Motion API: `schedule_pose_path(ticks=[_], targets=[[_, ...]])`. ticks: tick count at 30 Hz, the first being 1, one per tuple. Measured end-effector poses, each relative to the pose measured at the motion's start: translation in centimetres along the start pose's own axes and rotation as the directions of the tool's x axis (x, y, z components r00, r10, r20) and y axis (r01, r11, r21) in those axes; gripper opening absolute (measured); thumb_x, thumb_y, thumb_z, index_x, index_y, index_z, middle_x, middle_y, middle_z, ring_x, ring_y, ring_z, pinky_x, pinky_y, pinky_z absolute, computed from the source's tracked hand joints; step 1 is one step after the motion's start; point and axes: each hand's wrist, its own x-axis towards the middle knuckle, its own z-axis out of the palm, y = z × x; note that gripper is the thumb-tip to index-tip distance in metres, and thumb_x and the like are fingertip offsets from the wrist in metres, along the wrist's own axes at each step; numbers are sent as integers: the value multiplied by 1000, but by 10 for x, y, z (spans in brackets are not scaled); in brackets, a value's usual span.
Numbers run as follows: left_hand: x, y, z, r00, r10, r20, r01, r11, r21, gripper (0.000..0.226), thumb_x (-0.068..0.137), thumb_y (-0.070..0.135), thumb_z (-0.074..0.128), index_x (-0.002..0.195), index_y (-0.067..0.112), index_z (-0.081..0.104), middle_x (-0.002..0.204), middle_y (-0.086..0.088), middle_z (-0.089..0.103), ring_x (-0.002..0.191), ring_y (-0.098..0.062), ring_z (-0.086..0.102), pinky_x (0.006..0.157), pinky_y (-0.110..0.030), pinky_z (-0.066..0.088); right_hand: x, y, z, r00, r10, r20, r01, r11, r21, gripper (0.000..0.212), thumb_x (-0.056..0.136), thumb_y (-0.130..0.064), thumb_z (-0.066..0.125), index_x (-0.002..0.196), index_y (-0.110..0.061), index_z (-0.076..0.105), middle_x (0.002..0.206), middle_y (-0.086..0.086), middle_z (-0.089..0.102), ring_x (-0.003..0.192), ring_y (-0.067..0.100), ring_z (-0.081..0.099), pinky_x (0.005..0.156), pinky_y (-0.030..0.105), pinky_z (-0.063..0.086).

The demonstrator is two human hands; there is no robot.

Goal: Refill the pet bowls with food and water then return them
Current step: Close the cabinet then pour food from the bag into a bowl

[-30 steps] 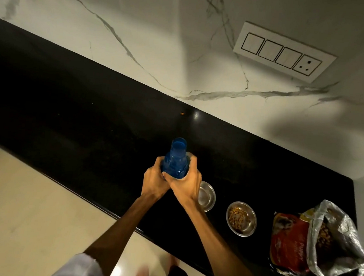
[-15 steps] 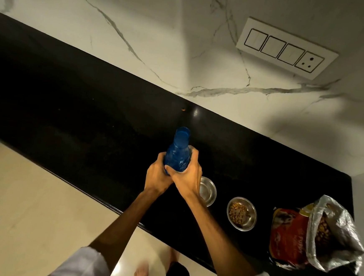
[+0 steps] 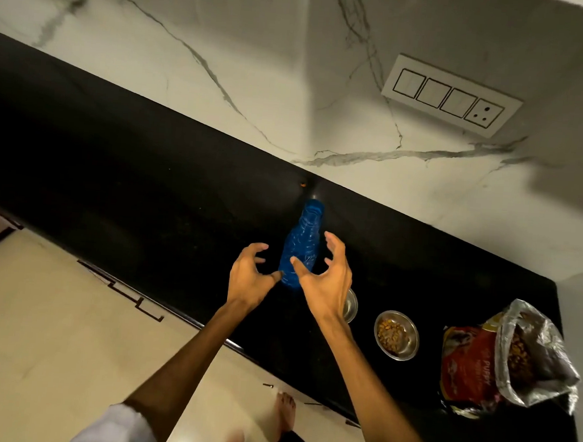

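Item: blue water bottle (image 3: 300, 247), upright on the black counter (image 3: 112, 178), towards the wall side.

Hands: left hand (image 3: 249, 276) and right hand (image 3: 324, 279) flank the bottle with fingers spread and loosely curved; neither grips anything. Whether the left thumb touches the bottle's base cannot be told.

Bowls: two steel bowls on the counter near its front edge. Food bowl (image 3: 396, 335) holds brown kibble. Second bowl (image 3: 350, 305) sits just left of it, largely hidden behind the right wrist; its water level cannot be told.

Food bag (image 3: 502, 363): red and silver, open, lying right of the bowls.

Step, as judged: filling looks done or nearly so; bottle set aside.

Next move calls for: lifting both bowls level, the water one without slopping.

Writing: "PUPPY" on the bag; smaller print unreadable.

Wall fitting: switch plate (image 3: 450, 95), unmarked.
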Motion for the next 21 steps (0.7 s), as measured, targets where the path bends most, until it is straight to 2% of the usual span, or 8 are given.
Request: schedule_pose_path(ticks=[2, 6, 11, 16, 19, 21], targets=[[-6, 9, -9, 1000, 16, -12, -16, 999, -45, 68, 73, 22, 92, 132, 23, 58, 130, 6, 62, 108, -6, 63, 88, -34, 62, -6, -12, -6, 999, -21, -37, 22, 999, 26, 80, 73, -26, 95, 143, -22, 56, 139, -8, 63, 123, -6, 53, 105, 35, 54], [-19, 33, -25, 997, 71, -26, -74, 990, -120, 64, 76, 22, 91, 132, 21, 60, 130, 6, 62, 108, -6, 64, 82, -24, 60, -16, -39, -16, 992, -82, -101, 90, 993, 78, 72, 76, -26, 94, 140, -22, 60, 134, -10, 65, 121, -10, 55, 104, 36, 55], [-36, 72, -53, 985, 148, -86, -163, 962, -218, 59, 77, 24, 89, 130, 21, 63, 128, 10, 63, 105, -4, 66, 82, -31, 61, -26, -85, -27, 979, -161, -128, 180, 971, 155, 66, 78, -28, 93, 137, -21, 63, 133, -11, 67, 122, -9, 58, 104, 32, 55], [-49, 109, -94, 967, 196, -161, -238, 922, -306, 50, 82, 22, 85, 128, 25, 63, 125, 13, 65, 103, -4, 68, 82, -32, 62, -32, -139, -35, 960, -257, -113, 277, 933, 229, 65, 81, -28, 91, 139, -23, 61, 134, -17, 64, 126, -6, 56, 106, 28, 53], [-56, 126, -121, 952, 216, -216, -281, 896, -344, 47, 84, 23, 84, 127, 26, 63, 125, 13, 66, 104, -6, 69, 82, -28, 61, -34, -172, -35, 940, -326, -104, 342, 904, 257, 63, 83, -29, 89, 139, -23, 60, 134, -21, 62, 128, -3, 56, 106, 31, 53], [-61, 137, -141, 939, 227, -260, -313, 877, -364, 45, 85, 23, 83, 126, 26, 64, 124, 12, 67, 103, -6, 70, 84, -28, 61, -36, -193, -35, 926, -365, -100, 378, 882, 281, 63, 84, -30, 89, 139, -24, 60, 136, -17, 63, 129, 0, 57, 107, 36, 53]])
